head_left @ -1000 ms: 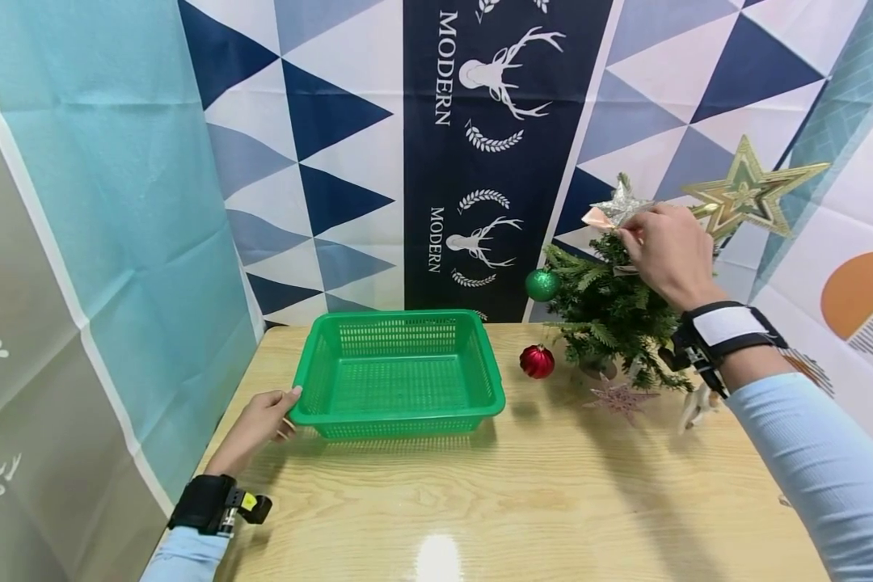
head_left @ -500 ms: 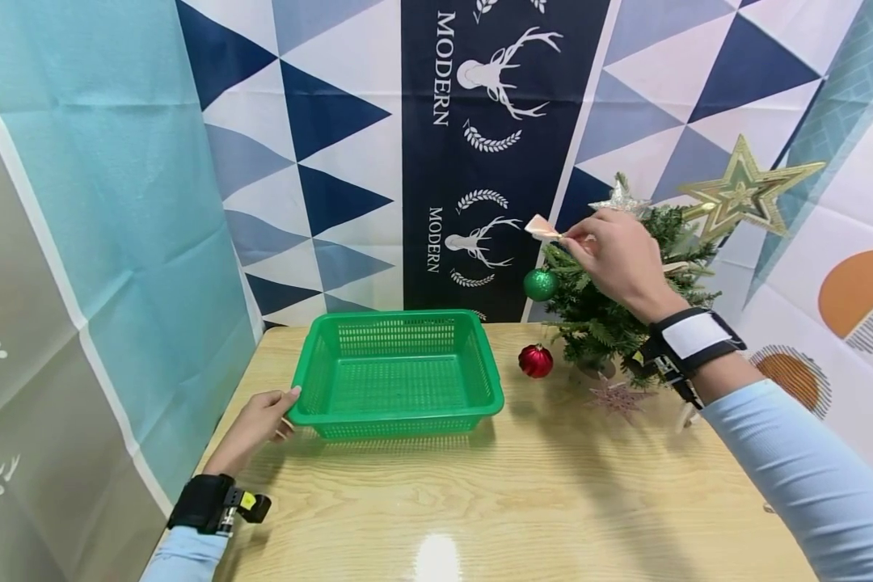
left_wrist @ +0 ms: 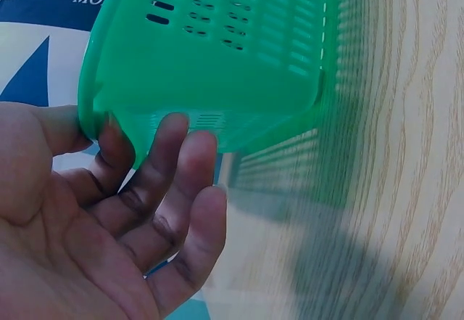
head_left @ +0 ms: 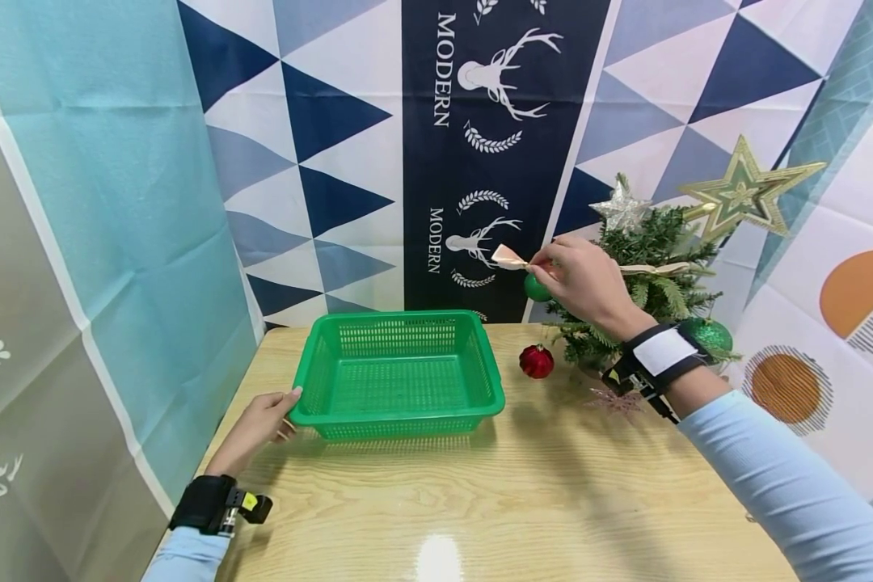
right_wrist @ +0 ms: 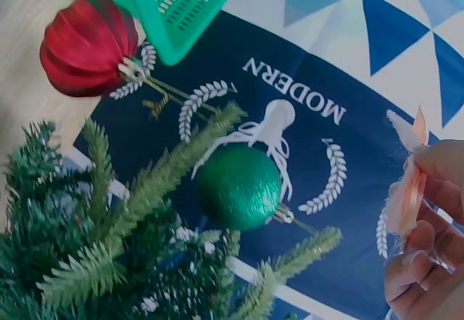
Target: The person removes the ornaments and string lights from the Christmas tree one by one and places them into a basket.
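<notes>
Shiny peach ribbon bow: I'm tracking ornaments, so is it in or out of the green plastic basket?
Out: in the head view, the right hand pinches the bow in mid-air; the basket shows a bare floor.

The bow (head_left: 508, 259) in the right hand (head_left: 585, 283) looks like satiny cloth, the basket (head_left: 400, 417) at the left hand (head_left: 262, 416) smooth plastic, and the table (head_left: 378, 509) below both glossy, wood-grained.
</notes>
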A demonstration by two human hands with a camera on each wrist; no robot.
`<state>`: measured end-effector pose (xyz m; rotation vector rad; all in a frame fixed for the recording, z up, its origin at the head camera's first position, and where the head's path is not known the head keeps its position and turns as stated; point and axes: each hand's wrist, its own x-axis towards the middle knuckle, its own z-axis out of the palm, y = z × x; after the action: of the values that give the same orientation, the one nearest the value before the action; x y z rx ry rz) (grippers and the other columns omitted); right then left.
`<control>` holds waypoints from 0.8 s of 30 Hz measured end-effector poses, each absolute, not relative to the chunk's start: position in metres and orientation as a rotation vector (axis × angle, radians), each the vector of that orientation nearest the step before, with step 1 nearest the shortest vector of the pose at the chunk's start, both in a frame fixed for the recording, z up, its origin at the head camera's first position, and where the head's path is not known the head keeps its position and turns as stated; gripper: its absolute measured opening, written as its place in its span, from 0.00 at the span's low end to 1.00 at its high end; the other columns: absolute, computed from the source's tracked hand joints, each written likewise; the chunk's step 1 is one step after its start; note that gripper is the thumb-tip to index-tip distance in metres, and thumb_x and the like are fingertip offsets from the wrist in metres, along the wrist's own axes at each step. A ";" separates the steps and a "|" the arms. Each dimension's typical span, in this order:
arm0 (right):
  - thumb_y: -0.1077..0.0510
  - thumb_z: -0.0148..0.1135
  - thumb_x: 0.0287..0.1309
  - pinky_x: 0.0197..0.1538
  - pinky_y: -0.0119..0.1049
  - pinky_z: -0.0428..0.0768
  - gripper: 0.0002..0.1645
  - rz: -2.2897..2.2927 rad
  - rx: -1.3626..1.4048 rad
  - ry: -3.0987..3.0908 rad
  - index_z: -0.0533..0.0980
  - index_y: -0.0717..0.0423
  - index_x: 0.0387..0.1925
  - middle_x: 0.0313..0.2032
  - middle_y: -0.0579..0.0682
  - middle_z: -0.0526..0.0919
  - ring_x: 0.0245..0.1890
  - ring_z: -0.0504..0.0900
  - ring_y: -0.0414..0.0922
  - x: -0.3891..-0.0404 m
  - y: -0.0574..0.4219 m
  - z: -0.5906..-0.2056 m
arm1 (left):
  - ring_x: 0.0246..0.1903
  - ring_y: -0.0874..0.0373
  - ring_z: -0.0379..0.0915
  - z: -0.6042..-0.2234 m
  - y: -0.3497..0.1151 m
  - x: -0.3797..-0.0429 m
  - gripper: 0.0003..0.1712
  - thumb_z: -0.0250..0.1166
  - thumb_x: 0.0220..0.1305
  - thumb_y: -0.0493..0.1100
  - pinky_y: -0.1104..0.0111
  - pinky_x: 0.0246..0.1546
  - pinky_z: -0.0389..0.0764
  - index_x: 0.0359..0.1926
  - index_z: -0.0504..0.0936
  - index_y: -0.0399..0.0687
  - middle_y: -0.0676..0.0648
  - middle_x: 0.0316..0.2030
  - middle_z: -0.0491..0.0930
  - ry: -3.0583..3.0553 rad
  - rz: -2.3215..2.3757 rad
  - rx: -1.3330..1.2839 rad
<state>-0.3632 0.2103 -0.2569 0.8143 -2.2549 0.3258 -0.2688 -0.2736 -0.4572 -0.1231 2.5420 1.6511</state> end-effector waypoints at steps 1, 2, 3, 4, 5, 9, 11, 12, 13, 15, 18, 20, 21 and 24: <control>0.59 0.69 0.67 0.30 0.46 0.79 0.06 0.332 0.825 -2.258 0.87 0.59 0.38 0.33 0.54 0.83 0.29 0.81 0.49 -0.363 0.209 -0.259 | 0.38 0.45 0.79 -0.457 -0.274 -0.268 0.36 0.51 0.80 0.65 0.53 0.45 0.79 0.60 0.75 0.34 0.42 0.40 0.79 2.538 1.653 -0.119; 0.59 0.69 0.67 0.30 0.46 0.79 0.06 0.332 0.829 -2.264 0.87 0.58 0.38 0.34 0.53 0.83 0.29 0.81 0.48 -0.363 0.207 -0.261 | 0.38 0.46 0.79 -0.456 -0.274 -0.268 0.36 0.51 0.80 0.65 0.53 0.45 0.79 0.60 0.75 0.34 0.42 0.40 0.79 2.536 1.654 -0.114; 0.59 0.69 0.67 0.30 0.46 0.79 0.06 0.336 0.840 -2.265 0.87 0.58 0.38 0.34 0.53 0.83 0.29 0.81 0.48 -0.363 0.205 -0.264 | 0.38 0.46 0.79 -0.456 -0.274 -0.267 0.36 0.50 0.80 0.64 0.53 0.45 0.79 0.61 0.75 0.33 0.42 0.40 0.79 2.536 1.655 -0.111; 0.59 0.69 0.67 0.30 0.46 0.79 0.06 0.343 0.853 -2.267 0.87 0.58 0.38 0.34 0.53 0.84 0.29 0.81 0.48 -0.363 0.203 -0.266 | 0.38 0.46 0.78 -0.456 -0.274 -0.267 0.36 0.50 0.80 0.64 0.53 0.45 0.79 0.62 0.75 0.33 0.42 0.41 0.79 2.534 1.656 -0.110; 0.59 0.69 0.67 0.31 0.46 0.79 0.06 0.350 0.865 -2.269 0.87 0.58 0.38 0.35 0.53 0.84 0.30 0.81 0.49 -0.363 0.202 -0.269 | 0.39 0.46 0.78 -0.456 -0.274 -0.266 0.36 0.50 0.80 0.64 0.53 0.45 0.79 0.63 0.74 0.33 0.42 0.41 0.79 2.534 1.655 -0.105; 0.59 0.69 0.68 0.32 0.46 0.80 0.05 0.362 0.896 -2.292 0.87 0.56 0.38 0.36 0.52 0.85 0.31 0.82 0.48 -0.363 0.196 -0.278 | 0.40 0.43 0.78 -0.456 -0.274 -0.265 0.38 0.51 0.80 0.63 0.53 0.46 0.80 0.67 0.72 0.32 0.39 0.41 0.78 2.517 1.677 -0.077; 0.59 0.68 0.68 0.33 0.46 0.80 0.05 0.365 0.906 -2.310 0.87 0.56 0.38 0.36 0.51 0.85 0.31 0.83 0.47 -0.363 0.193 -0.282 | 0.39 0.42 0.78 -0.456 -0.275 -0.265 0.39 0.51 0.80 0.64 0.52 0.45 0.80 0.68 0.70 0.32 0.37 0.41 0.77 2.505 1.691 -0.068; 0.58 0.68 0.68 0.33 0.46 0.80 0.05 0.365 0.911 -2.320 0.87 0.55 0.38 0.36 0.51 0.85 0.31 0.83 0.47 -0.362 0.192 -0.284 | 0.39 0.42 0.78 -0.457 -0.274 -0.266 0.39 0.51 0.80 0.64 0.52 0.45 0.80 0.68 0.71 0.32 0.36 0.41 0.77 2.500 1.701 -0.071; 0.58 0.68 0.68 0.34 0.46 0.80 0.05 0.365 0.915 -2.331 0.87 0.55 0.38 0.36 0.51 0.85 0.32 0.83 0.47 -0.362 0.191 -0.286 | 0.38 0.42 0.78 -0.457 -0.274 -0.266 0.39 0.50 0.80 0.64 0.53 0.44 0.80 0.68 0.71 0.32 0.36 0.41 0.77 2.497 1.702 -0.069; 0.57 0.69 0.68 0.35 0.45 0.80 0.05 0.364 0.917 -2.353 0.87 0.55 0.38 0.36 0.50 0.85 0.32 0.82 0.47 -0.362 0.189 -0.289 | 0.37 0.44 0.79 -0.457 -0.274 -0.267 0.39 0.50 0.80 0.64 0.53 0.43 0.81 0.67 0.72 0.32 0.34 0.41 0.77 2.494 1.707 -0.074; 0.57 0.69 0.68 0.35 0.45 0.80 0.06 0.368 0.923 -2.389 0.87 0.55 0.39 0.35 0.50 0.85 0.32 0.82 0.46 -0.363 0.186 -0.294 | 0.36 0.44 0.79 -0.457 -0.273 -0.267 0.38 0.49 0.81 0.63 0.53 0.41 0.81 0.66 0.72 0.31 0.34 0.40 0.78 2.490 1.716 -0.077; 0.57 0.69 0.68 0.35 0.44 0.80 0.06 0.371 0.918 -2.411 0.87 0.54 0.39 0.35 0.49 0.85 0.32 0.82 0.45 -0.363 0.184 -0.297 | 0.36 0.43 0.79 -0.457 -0.273 -0.267 0.37 0.49 0.81 0.63 0.53 0.41 0.81 0.66 0.73 0.31 0.34 0.41 0.78 2.488 1.721 -0.074; 0.57 0.69 0.68 0.35 0.44 0.80 0.06 0.374 0.918 -2.421 0.87 0.54 0.39 0.35 0.49 0.85 0.32 0.81 0.45 -0.363 0.183 -0.299 | 0.37 0.42 0.79 -0.457 -0.273 -0.267 0.37 0.49 0.81 0.63 0.53 0.41 0.81 0.65 0.73 0.31 0.34 0.41 0.78 2.488 1.720 -0.069; 0.56 0.68 0.69 0.35 0.44 0.80 0.06 0.380 0.921 -2.444 0.87 0.53 0.39 0.35 0.49 0.85 0.32 0.81 0.45 -0.362 0.181 -0.302 | 0.38 0.40 0.79 -0.457 -0.273 -0.266 0.37 0.49 0.81 0.62 0.53 0.42 0.81 0.66 0.72 0.32 0.34 0.41 0.78 2.482 1.722 -0.066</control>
<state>-0.3621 0.1813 -0.3022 0.9206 -2.4441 0.3802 -0.2661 -0.2730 -0.4570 -0.0657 2.4820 1.7217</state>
